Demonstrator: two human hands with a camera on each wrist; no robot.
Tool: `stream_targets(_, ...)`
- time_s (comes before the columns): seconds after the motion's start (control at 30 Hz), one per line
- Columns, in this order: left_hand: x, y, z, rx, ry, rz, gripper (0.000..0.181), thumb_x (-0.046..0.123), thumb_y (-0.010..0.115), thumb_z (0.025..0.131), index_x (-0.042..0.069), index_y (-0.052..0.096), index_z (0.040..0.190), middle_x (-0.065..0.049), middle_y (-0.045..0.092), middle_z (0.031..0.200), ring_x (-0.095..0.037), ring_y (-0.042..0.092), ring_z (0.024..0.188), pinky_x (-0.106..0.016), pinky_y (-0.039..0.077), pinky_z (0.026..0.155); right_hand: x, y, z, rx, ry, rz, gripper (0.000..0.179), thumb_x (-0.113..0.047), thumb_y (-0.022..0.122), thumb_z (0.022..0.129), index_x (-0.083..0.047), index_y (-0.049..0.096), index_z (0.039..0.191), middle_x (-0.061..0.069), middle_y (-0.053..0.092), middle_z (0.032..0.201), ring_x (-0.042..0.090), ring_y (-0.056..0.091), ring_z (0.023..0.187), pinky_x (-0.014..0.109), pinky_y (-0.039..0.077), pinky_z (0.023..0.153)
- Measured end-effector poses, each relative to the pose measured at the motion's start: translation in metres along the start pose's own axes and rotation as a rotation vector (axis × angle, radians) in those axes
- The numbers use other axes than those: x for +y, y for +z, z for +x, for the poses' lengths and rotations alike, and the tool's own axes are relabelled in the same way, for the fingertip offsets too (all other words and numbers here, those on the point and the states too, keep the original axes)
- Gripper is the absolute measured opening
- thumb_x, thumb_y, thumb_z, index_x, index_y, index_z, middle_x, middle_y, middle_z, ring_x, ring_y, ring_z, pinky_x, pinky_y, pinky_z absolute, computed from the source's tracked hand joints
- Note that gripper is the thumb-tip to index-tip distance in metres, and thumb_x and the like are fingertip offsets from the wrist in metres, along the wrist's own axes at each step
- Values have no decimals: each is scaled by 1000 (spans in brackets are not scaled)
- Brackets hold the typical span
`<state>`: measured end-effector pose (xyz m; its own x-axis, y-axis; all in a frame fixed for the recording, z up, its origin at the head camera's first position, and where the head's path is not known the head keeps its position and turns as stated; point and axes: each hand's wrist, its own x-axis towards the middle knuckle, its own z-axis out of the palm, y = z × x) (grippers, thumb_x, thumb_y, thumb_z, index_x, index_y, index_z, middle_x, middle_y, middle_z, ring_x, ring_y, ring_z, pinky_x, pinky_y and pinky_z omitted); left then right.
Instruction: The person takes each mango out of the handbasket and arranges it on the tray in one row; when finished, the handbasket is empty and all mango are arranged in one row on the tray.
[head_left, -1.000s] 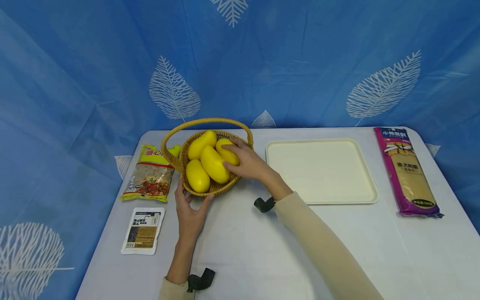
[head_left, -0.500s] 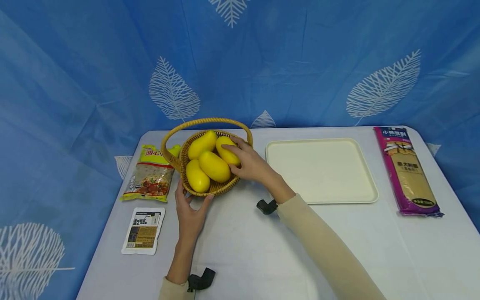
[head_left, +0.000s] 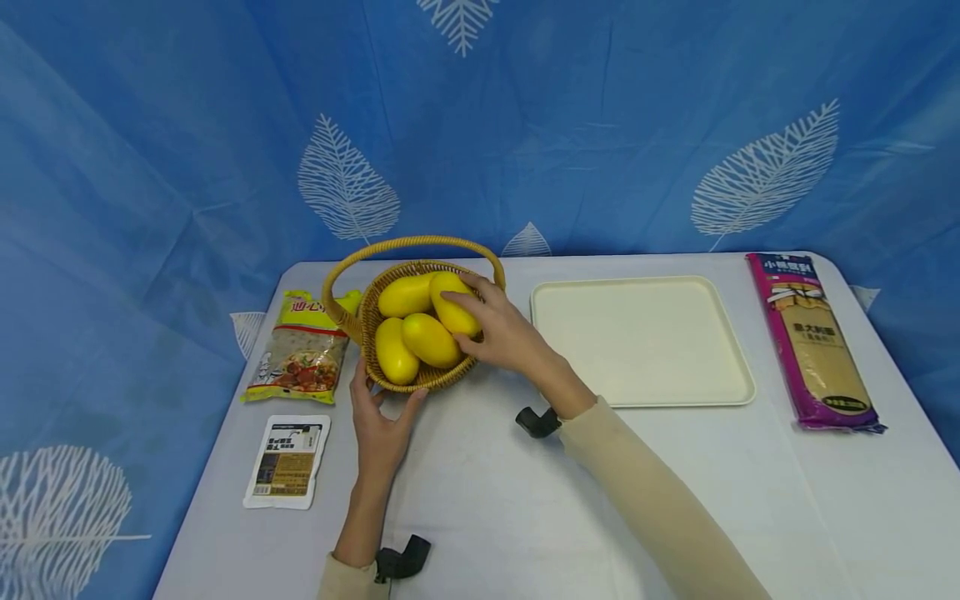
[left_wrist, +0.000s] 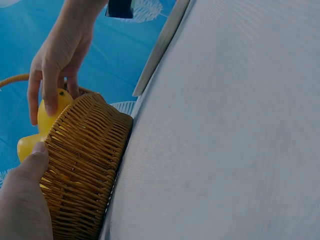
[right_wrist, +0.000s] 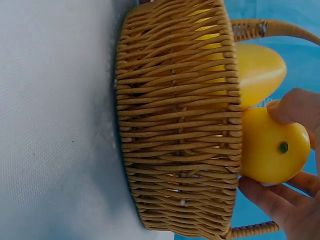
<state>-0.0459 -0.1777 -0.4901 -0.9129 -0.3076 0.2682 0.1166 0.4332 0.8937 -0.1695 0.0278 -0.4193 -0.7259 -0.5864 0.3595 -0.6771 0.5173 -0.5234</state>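
White-covered desk (head_left: 487, 500) before you: one cream tray (head_left: 645, 343), far, right of centre; one wicker basket (right_wrist: 180, 115), far left, your left hand (head_left: 381, 437) gripping its near side; your right hand (head_left: 506, 329) holding the far-right yellow fruit (right_wrist: 270, 150) in it.

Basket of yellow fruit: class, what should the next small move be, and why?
Probably lift the held yellow fruit straight up, clear of the wicker basket: the right grip has thumb and fingers on opposite sides of that fruit, and the left grip holds the basket's near side, which should steady it.
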Motion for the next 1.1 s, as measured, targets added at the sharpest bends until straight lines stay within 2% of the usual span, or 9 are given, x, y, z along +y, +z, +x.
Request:
stream_targets(0.2,27,-3,-1,-12,-3,-20,95,5,78,82,-5,16,153,-30,27,151,-41,37,135,-59,42,100,-1,-6,-7,69,-25,91,56,-21,73,87,-13,54,139,18,38,151,30,38,139,45,43,109)
stream_targets(0.33,35,-5,-1,-13,-8,-16,93,5,77,82,-7,17,152,-31,27,150,-41,38,134,-59,42,99,0,-7,-11,75,-27,100,56,-23,74,86,-13,55,138,19,39,149,29,38,139,45,42,110)
stream_targets(0.5,36,-4,-2,-7,-3,-23,92,4,77,83,-7,17,152,-32,27,150,-42,38,134,-60,42,99,0,-7,-13,74,-31,90,55,-24,74,86,-13,55,137,18,40,148,29,38,139,44,40,112)
stream_targets(0.67,34,-4,-2,-5,7,-22,92,3,77,82,-6,17,152,-31,28,150,-40,38,134,-59,42,98,-3,-9,-17,101,-69,84,56,-25,75,86,-12,55,137,18,40,147,30,39,137,45,41,111)
stream_targets(0.87,33,-4,-2,-5,31,-20,93,3,77,82,-7,17,152,-32,28,149,-40,39,133,-58,43,97,-14,-20,-27,147,-113,82,56,-23,76,84,-11,57,135,18,41,147,29,41,136,43,42,110)
stream_targets(1.1,36,-4,-1,-10,16,-16,93,4,77,82,-7,17,152,-32,28,149,-40,38,133,-57,43,98,-27,-36,-46,234,-167,101,58,-19,81,78,-11,60,132,18,42,147,29,45,133,42,45,108)
